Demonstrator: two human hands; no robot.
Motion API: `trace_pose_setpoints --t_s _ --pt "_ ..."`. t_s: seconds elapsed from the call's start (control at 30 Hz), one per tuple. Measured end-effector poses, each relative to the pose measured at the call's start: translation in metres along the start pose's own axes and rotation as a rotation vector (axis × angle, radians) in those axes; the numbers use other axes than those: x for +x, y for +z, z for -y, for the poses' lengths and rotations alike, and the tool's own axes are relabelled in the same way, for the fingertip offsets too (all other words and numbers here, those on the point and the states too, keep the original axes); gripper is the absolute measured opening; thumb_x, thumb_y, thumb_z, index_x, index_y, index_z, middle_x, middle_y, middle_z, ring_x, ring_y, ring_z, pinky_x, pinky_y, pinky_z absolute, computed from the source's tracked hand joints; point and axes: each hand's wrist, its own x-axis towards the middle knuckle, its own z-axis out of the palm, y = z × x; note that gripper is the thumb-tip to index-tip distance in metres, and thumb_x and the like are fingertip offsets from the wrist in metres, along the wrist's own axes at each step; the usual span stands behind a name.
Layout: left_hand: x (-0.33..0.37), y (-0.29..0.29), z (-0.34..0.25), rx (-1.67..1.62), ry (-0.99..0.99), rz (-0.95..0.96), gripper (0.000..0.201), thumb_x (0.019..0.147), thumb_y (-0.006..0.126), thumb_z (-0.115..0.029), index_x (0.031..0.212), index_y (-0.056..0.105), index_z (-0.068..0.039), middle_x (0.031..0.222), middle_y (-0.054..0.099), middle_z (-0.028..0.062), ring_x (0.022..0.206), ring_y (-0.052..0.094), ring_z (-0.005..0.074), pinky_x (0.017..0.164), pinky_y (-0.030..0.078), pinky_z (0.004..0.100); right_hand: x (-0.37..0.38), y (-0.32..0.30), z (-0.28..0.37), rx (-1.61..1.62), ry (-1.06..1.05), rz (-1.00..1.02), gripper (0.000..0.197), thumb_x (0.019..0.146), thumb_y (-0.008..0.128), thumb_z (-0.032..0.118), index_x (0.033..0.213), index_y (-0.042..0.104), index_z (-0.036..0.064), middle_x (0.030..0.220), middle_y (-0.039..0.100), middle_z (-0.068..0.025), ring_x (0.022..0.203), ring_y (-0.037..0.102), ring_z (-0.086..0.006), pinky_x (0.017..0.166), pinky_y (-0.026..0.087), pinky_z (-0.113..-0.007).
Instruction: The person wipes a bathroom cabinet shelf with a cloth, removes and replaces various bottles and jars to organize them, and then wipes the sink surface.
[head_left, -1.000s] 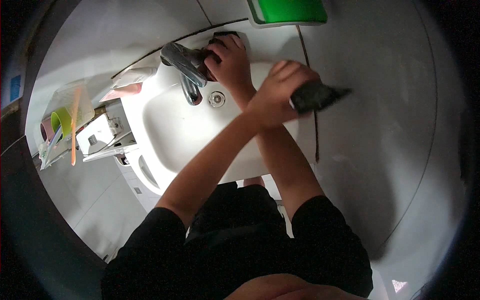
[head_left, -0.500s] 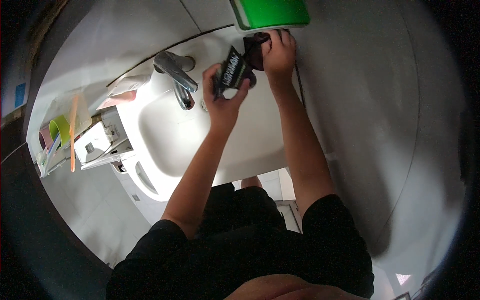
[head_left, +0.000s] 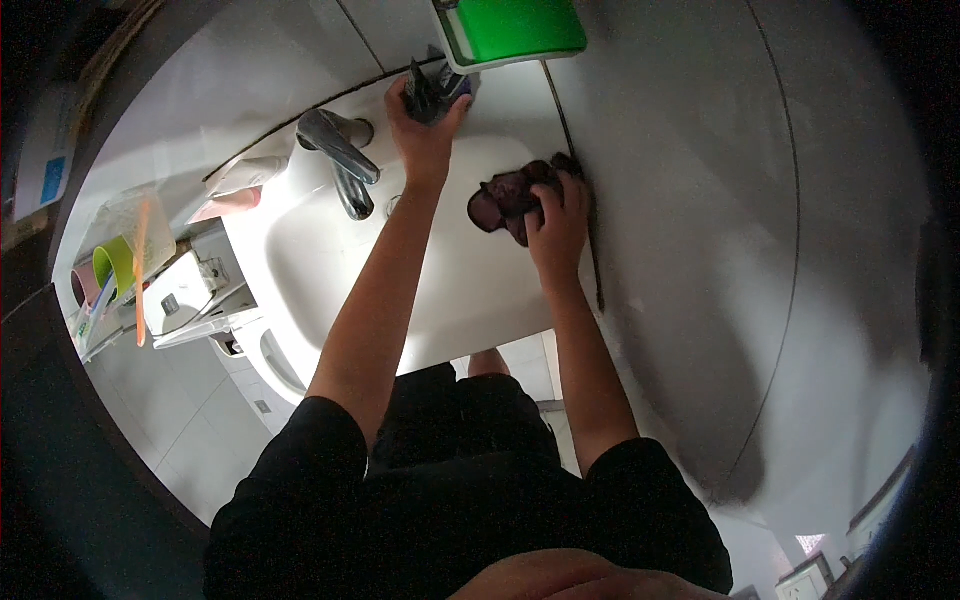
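At the back rim of the white washbasin (head_left: 320, 260), my left hand (head_left: 425, 140) is closed around dark items with pale print, which look like packets or tubes (head_left: 428, 95). Their exact kind is hard to make out. Over the right side of the basin, my right hand (head_left: 560, 220) grips a dark maroon thing with rounded, lens-like parts (head_left: 500, 203); it could be sunglasses or bunched cloth, I cannot tell which. Its far end is partly covered by my fingers. The chrome tap (head_left: 345, 160) stands left of my left hand.
A green-topped white container (head_left: 525, 28) juts out above the back right of the basin. Pale and pink packets (head_left: 235, 190) lie at the left rim. Left of the basin are a lime-green cup (head_left: 115, 265), an orange stick (head_left: 142, 270) and a white box (head_left: 180, 295). A grey wall (head_left: 690, 200) borders the right.
My left hand has carried the dark packets or tubes from above the basin to its back rim. My right hand has come nearer, bringing the maroon thing from the back right corner.
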Motion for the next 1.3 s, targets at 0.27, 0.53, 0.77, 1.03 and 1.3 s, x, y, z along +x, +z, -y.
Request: trace_pose_setpoints --t_s 0.27,0.53,0.77,1.03,1.3 --pt "-0.008 -0.014 -0.017 0.282 0.073 0.063 0.098 0.072 0.1 -0.024 0.148 0.043 0.001 0.137 0.053 0.0199 0.125 0.056 0.0351 0.107 0.049 0.0433 -0.038 -0.01 -0.005 0.003 0.004 0.019 0.037 0.083 0.075 0.01 0.119 0.07 0.0115 0.146 0.055 -0.0198 0.137 0.049 -0.0485 0.113 0.045 -0.061" --pt "-0.121 -0.058 -0.067 0.451 -0.017 0.224 0.09 0.084 0.086 -0.009 0.158 0.035 -0.006 0.159 0.039 0.0201 0.149 0.035 0.0414 0.123 0.033 0.0545 -0.04 -0.018 0.003 0.023 -0.029 -0.005 0.034 0.083 0.071 0.011 0.117 0.067 0.0139 0.143 0.056 -0.0178 0.132 0.051 -0.0452 0.112 0.045 -0.058" --pt "-0.261 -0.129 -0.115 0.387 -0.304 0.756 0.073 0.085 0.075 -0.006 0.152 0.047 -0.012 0.153 0.048 0.0192 0.14 0.049 0.0428 0.115 0.046 0.0486 -0.14 -0.054 0.015 0.02 0.136 -0.006 0.033 0.086 0.065 0.011 0.118 0.063 0.0061 0.141 0.055 -0.0223 0.132 0.049 -0.0467 0.113 0.04 -0.06" --pt "-0.272 -0.141 -0.137 0.546 -0.069 1.072 0.102 0.075 0.081 -0.005 0.164 0.034 -0.018 0.163 0.042 0.0147 0.155 0.035 0.0393 0.129 0.028 0.052 -0.202 -0.078 0.055 0.227 0.156 0.084 0.031 0.087 0.066 0.016 0.116 0.062 0.0033 0.133 0.058 -0.0254 0.127 0.05 -0.0474 0.111 0.038 -0.06" --pt "-0.271 -0.178 -0.141 0.097 -0.393 0.678 0.073 0.071 0.081 0.001 0.138 0.052 -0.009 0.127 0.069 0.0163 0.121 0.067 0.0366 0.1 0.056 0.0427 -0.189 -0.053 0.076 1.394 0.754 0.412 0.03 0.104 0.062 0.026 0.126 0.068 0.0075 0.127 0.07 -0.0083 0.118 0.067 -0.0242 0.104 0.052 -0.039"
